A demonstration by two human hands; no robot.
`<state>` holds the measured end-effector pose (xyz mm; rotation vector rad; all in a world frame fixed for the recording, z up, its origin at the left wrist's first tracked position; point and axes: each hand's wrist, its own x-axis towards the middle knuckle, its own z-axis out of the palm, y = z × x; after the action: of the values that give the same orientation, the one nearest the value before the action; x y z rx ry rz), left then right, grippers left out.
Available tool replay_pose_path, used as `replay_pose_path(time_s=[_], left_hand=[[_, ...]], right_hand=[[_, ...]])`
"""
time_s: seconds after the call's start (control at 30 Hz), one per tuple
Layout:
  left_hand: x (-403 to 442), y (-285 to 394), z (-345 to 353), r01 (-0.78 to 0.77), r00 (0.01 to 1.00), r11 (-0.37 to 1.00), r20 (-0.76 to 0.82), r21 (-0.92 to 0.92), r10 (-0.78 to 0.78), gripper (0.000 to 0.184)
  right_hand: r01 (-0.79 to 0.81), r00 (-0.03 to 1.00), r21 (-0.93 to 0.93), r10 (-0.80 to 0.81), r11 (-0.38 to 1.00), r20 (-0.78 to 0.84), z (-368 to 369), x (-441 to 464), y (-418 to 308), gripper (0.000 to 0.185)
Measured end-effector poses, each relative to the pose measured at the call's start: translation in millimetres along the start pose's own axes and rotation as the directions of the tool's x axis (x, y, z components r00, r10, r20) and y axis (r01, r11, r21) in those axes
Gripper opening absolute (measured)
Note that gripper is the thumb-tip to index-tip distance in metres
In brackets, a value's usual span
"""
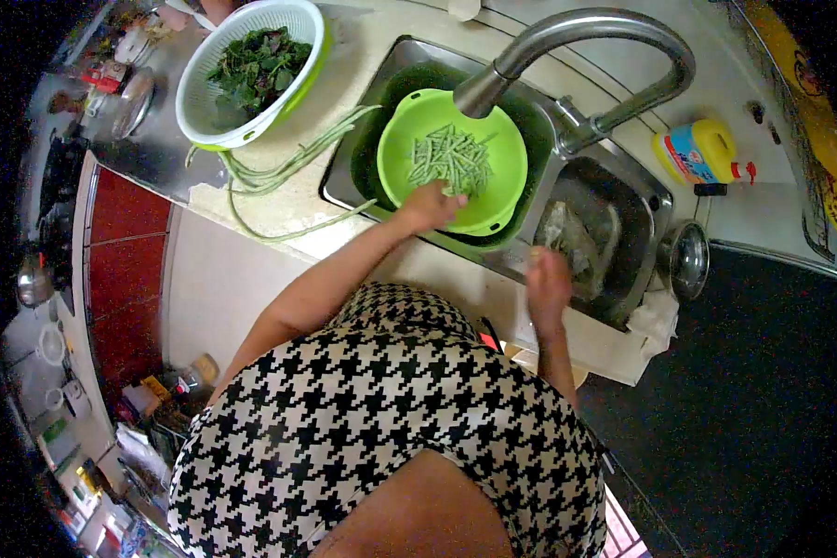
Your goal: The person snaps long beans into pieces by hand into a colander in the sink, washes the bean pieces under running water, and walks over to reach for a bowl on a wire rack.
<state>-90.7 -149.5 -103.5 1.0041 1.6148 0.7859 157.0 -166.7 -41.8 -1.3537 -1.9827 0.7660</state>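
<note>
Short pieces of green bean (pixel 451 158) lie in a bright green basin (pixel 507 191), which sits in the left sink bowl. My left hand (pixel 428 206) is over the basin's near rim, just below the bean pieces. Its fingers are curled together, and whatever they may hold is hidden. Beside the basin, my right hand (pixel 549 281) hovers at the near edge of the right sink bowl. Its fingers are closed too, and I cannot make out anything in them. Long uncut beans (pixel 293 163) lie on the counter left of the sink, one of them reaching towards my left forearm.
A white colander (pixel 188 98) of dark leafy greens (pixel 262 74) stands at the back left. The steel faucet (pixel 591 28) arches over the sink. A crumpled clear plastic bag (pixel 572 242) lies in the right sink bowl (pixel 646 191). A yellow bottle (pixel 702 152) stands to the right.
</note>
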Motion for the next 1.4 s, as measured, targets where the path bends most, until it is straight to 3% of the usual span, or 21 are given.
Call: replay_pose_path(time_s=[0.03,0.07,0.17,0.27,0.37,0.4,0.5,0.53,0.57,0.63,0.7,0.8,0.9,1.0,1.03,1.1,1.13,1.2,1.3,1.37,1.4], left_hand=[[-3,5,-13,-0.118,0.991,0.948,-0.031,0.295,0.133,0.046],[-10,9,-24,-0.221,0.951,0.910,-0.129,0.350,0.280,0.044],[-44,21,-73,-0.401,0.710,0.744,-0.332,0.535,0.621,0.038],[-82,9,-112,-0.189,0.678,0.706,-0.429,0.682,0.596,0.030],[-99,-31,-123,-0.078,0.773,0.759,-0.441,0.647,0.455,0.024],[-101,-33,-120,-0.202,0.740,0.714,-0.373,0.670,0.560,0.020],[-92,-59,-114,-0.251,0.734,0.680,-0.322,0.689,0.598,0.018],[-94,-54,-109,-0.298,0.699,0.585,-0.245,0.754,0.672,0.016],[-97,-48,-103,-0.327,0.726,0.639,-0.248,0.696,0.641,0.016],[-97,-51,-95,-0.395,0.640,0.491,-0.151,0.776,0.754,0.017],[-95,-55,-93,-0.422,0.626,0.504,-0.160,0.753,0.763,0.017],[-98,-54,-95,-0.448,0.609,0.511,-0.168,0.734,0.775,0.018],[-105,-49,-100,-0.506,0.614,0.494,-0.107,0.707,0.782,0.022],[-112,-44,-99,-0.489,0.615,0.510,-0.134,0.708,0.777,0.025],[-112,-44,-96,-0.469,0.595,0.527,-0.188,0.709,0.782,0.021],[-116,-40,-89,-0.390,0.727,0.716,-0.283,0.578,0.625,0.016],[-116,-25,-80,-0.435,0.703,0.775,-0.365,0.459,0.611,0.012],[-114,-8,-64,-0.436,0.780,0.837,-0.325,0.331,0.535,0.013],[-111,33,-37,-0.488,0.830,0.871,-0.277,0.060,0.484,0.016],[-107,55,-37,-0.514,0.827,0.855,-0.224,0.071,0.516,0.018],[-102,63,-37,-0.537,0.809,0.838,-0.223,0.096,0.544,0.019]], right_hand=[[-0.091,0.996,-0.119,0.091,0.989,-0.005,-13,2,12,0.016],[-0.177,0.984,-0.232,0.177,0.956,-0.021,-25,4,26,0.017],[-0.108,0.993,-0.499,0.070,0.860,-0.093,-32,-9,87,0.021],[0.002,0.973,-0.634,-0.147,0.773,-0.177,-23,-3,91,0.021],[-0.203,0.979,-0.059,0.201,0.977,-0.047,-4,9,50,0.017],[-0.056,0.998,-0.083,0.054,0.995,-0.026,7,15,30,0.014],[0.117,0.957,0.042,-0.124,0.992,0.263,45,34,-7,0.019],[0.074,0.924,0.047,-0.086,0.996,0.372,54,39,-32,0.021],[0.150,0.903,0.038,-0.152,0.988,0.401,73,43,-41,0.022],[0.315,0.863,-0.009,-0.283,0.949,0.419,119,46,-44,0.023],[0.487,0.814,-0.083,-0.418,0.869,0.403,155,48,-48,0.024],[0.480,0.672,-0.107,-0.286,0.871,0.683,169,55,-58,0.019],[0.400,0.719,-0.076,-0.262,0.913,0.643,181,55,-50,0.013],[0.532,0.710,-0.191,-0.312,0.825,0.631,165,50,-63,0.011],[0.481,0.751,-0.161,-0.310,0.862,0.582,156,50,-70,0.010],[0.370,0.829,-0.089,-0.286,0.925,0.481,139,49,-81,0.010],[0.211,0.874,0.128,-0.246,0.969,0.420,132,49,-81,0.012],[-0.103,0.936,0.549,-0.106,0.829,0.335,117,49,-79,0.015],[-0.407,0.881,0.705,0.048,0.581,0.470,79,60,-88,0.014],[-0.401,0.866,0.648,0.037,0.647,0.499,47,65,-75,0.015],[-0.287,0.920,0.556,0.063,0.780,0.386,28,61,-67,0.016]])
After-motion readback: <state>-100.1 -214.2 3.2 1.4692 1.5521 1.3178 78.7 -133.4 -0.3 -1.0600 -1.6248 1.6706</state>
